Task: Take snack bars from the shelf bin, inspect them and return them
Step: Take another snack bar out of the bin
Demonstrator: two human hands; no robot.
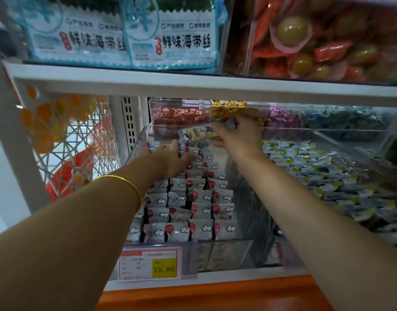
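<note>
We see the snack bar (198, 133) in the right hand (238, 135), gripped at its right end: the fingers (219, 127) curl over its top edge and the thumb sits under its lower edge. It is held in the air above the rear rows of the shelf bin (137, 142), just above and to the right of the left hand (170, 157). Its long axis runs roughly left to right, rising slightly towards the right. The free end points left and the printed face is turned towards us.

The left hand reaches into the same bin, its fingers stretched forward on the tops of the rear packets and the thumb spread to the right. A gold bangle (125, 182) circles that forearm.

The bin is clear plastic and holds rows of white packets (193, 205) with cloud shapes and red dots, standing on edge. A price tag (150, 263) hangs on its front wall.

Just to the right, a neighbouring clear bin holds loose packets with yellow-green marks (316, 176). Behind are smaller clear bins, one of red-wrapped sweets (177, 115), one of yellow-wrapped sweets (229, 108) and one of purple-wrapped sweets (283, 117).

On the shelf (193, 86) above stand blue-and-white seaweed packs (166, 37).
</note>
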